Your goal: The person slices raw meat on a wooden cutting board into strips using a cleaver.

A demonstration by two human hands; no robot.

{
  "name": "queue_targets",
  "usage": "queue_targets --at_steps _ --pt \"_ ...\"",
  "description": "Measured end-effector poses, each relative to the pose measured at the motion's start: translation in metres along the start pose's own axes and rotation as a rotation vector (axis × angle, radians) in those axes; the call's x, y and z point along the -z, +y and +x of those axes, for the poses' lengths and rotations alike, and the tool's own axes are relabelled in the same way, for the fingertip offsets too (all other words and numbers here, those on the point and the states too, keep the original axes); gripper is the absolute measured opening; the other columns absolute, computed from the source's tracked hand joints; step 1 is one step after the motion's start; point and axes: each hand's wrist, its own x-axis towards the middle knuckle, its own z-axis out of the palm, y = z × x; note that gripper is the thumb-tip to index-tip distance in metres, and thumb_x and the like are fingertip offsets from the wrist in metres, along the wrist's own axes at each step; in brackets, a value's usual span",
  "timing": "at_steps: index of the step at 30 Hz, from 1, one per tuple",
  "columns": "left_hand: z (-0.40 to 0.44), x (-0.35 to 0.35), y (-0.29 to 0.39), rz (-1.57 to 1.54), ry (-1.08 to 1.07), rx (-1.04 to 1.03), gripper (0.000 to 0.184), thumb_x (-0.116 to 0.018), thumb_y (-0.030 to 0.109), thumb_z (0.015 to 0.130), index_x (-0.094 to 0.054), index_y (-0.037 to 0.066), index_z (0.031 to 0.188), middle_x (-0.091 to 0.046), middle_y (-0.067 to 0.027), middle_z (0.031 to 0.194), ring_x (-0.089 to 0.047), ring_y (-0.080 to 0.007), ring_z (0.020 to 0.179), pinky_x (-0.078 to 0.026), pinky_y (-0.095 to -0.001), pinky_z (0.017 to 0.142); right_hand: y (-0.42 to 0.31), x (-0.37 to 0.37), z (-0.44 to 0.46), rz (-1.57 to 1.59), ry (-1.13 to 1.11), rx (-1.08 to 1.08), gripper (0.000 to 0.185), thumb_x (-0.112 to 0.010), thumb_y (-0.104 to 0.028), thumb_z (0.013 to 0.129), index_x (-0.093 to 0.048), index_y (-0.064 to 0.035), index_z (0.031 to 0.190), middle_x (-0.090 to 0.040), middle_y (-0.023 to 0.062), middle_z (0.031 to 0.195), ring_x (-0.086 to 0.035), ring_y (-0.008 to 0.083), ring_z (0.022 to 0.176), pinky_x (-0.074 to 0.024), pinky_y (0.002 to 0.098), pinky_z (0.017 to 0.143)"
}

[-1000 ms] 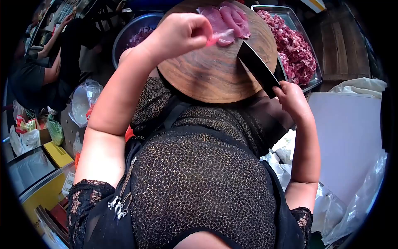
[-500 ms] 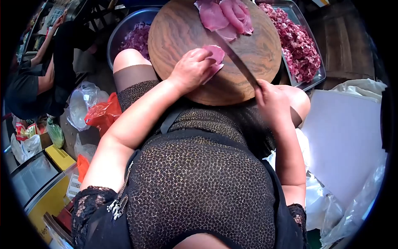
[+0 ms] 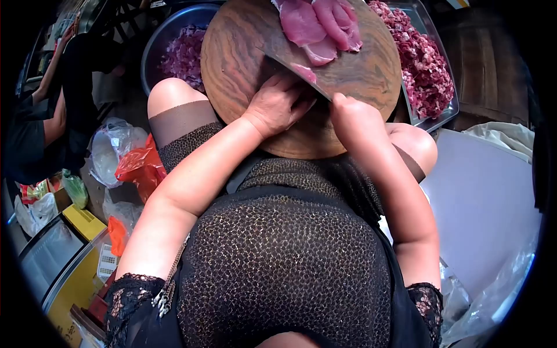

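Observation:
My right hand (image 3: 355, 119) is closed around the handle of a long-bladed knife (image 3: 319, 90). The blade slants up and left across the round wooden chopping block (image 3: 238, 52). Close against the near side of the blade is my left hand (image 3: 275, 104), its fingers bent and partly in shadow, holding a slice of meat low on the block. Past the blade a small pink end of that meat (image 3: 304, 72) shows; the rest is hidden by blade and fingers. Several larger pink slices of meat (image 3: 316, 29) lie at the block's far edge.
A metal tray (image 3: 447, 119) heaped with cut meat (image 3: 423, 66) stands right of the block. At the left is a metal basin (image 3: 152, 58) with more cut meat. Plastic bags (image 3: 142, 168) lie by my left leg, and another person (image 3: 64, 98) sits farther left.
The knife and right hand have moved left and nearer, bringing the blade over the slice. My left hand has lowered onto the block, and the slice is now mostly hidden.

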Motion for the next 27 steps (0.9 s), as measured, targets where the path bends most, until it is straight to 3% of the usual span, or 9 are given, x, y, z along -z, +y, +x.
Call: queue_targets --at_steps 2,7,12,17,19,21,23,25,27 --pt "0.0 0.001 -0.001 0.001 0.03 -0.033 0.02 -0.072 0.019 0.081 -0.07 0.007 0.097 -0.063 -0.0101 0.108 -0.061 -0.0304 0.098 -0.05 -0.0408 0.09 0.004 -0.002 0.017 0.044 0.073 0.022 0.009 -0.055 -0.012 0.088 -0.059 -0.0035 0.087 -0.068 0.0183 0.081 -0.068 0.0355 0.072 -0.0549 0.0473 0.064" --pt "-0.001 0.011 0.005 0.043 0.077 -0.053 0.023 -0.073 0.022 0.081 -0.069 0.006 0.097 -0.062 -0.01 0.105 -0.06 -0.0301 0.099 -0.051 -0.0403 0.089 0.013 0.011 -0.008 0.114 0.206 0.003 0.018 -0.054 -0.021 0.094 -0.06 -0.0055 0.087 -0.067 0.0158 0.079 -0.067 0.0366 0.073 -0.0537 0.0483 0.065" --pt "-0.008 0.001 0.001 0.116 0.021 -0.015 0.024 -0.073 0.024 0.081 -0.069 0.007 0.098 -0.061 -0.0104 0.107 -0.058 -0.0326 0.103 -0.051 -0.0407 0.09 0.012 0.023 -0.039 0.041 0.036 0.043 0.008 -0.055 -0.011 0.087 -0.058 -0.0038 0.085 -0.067 0.0174 0.077 -0.068 0.0341 0.069 -0.0549 0.045 0.059" --pt "-0.009 0.005 0.003 0.112 0.032 -0.023 0.024 -0.072 0.023 0.08 -0.07 0.009 0.099 -0.061 -0.0116 0.108 -0.058 -0.0325 0.103 -0.05 -0.0416 0.089 -0.004 0.008 -0.003 0.058 -0.05 0.041 0.009 -0.055 -0.012 0.087 -0.059 -0.004 0.085 -0.067 0.0184 0.078 -0.068 0.0349 0.071 -0.0546 0.0463 0.061" --pt "-0.007 0.007 0.002 0.023 -0.016 0.014 0.031 -0.075 0.017 0.079 -0.068 0.006 0.107 -0.063 -0.0127 0.104 -0.061 -0.0332 0.099 -0.051 -0.0419 0.088 -0.002 -0.002 0.012 0.062 -0.036 0.022 0.01 -0.055 -0.013 0.089 -0.059 -0.0045 0.085 -0.068 0.0185 0.079 -0.068 0.0353 0.073 -0.0545 0.0471 0.063" --pt "-0.008 0.013 0.005 0.004 -0.027 -0.009 0.03 -0.075 0.017 0.079 -0.068 0.005 0.106 -0.063 -0.0121 0.105 -0.061 -0.0315 0.098 -0.05 -0.0422 0.089 0.001 -0.005 0.017 0.196 0.18 0.053 0.013 -0.054 -0.016 0.092 -0.061 -0.0058 0.087 -0.068 0.0176 0.08 -0.068 0.0356 0.076 -0.0538 0.0481 0.066" --pt "-0.006 0.019 0.011 0.057 0.05 -0.03 0.029 -0.075 0.017 0.079 -0.069 0.005 0.105 -0.063 -0.011 0.105 -0.061 -0.0302 0.096 -0.05 -0.0417 0.088 0.007 0.005 0.006 0.169 0.201 0.03 0.016 -0.053 -0.019 0.094 -0.062 -0.007 0.088 -0.068 0.0163 0.08 -0.067 0.0353 0.077 -0.0534 0.0481 0.067" --pt "-0.016 0.017 0.012 0.08 0.011 0.016 0.029 -0.075 0.016 0.079 -0.069 0.007 0.106 -0.064 -0.0098 0.105 -0.061 -0.0307 0.096 -0.051 -0.0411 0.086 0.007 0.024 -0.015 0.131 0.031 0.013 0.017 -0.057 -0.02 0.094 -0.064 -0.0055 0.097 -0.068 0.0176 0.086 -0.066 0.0375 0.081 -0.0533 0.0473 0.07" --pt "-0.019 0.01 0.008 0.104 0.029 0.059 0.026 -0.073 0.022 0.081 -0.069 0.006 0.102 -0.062 -0.0103 0.103 -0.06 -0.0295 0.096 -0.052 -0.0395 0.085 0.006 0.032 -0.025 0.111 -0.017 0.009 0.017 -0.057 -0.02 0.094 -0.065 -0.0047 0.095 -0.068 0.0174 0.085 -0.066 0.0374 0.081 -0.0534 0.0471 0.07"
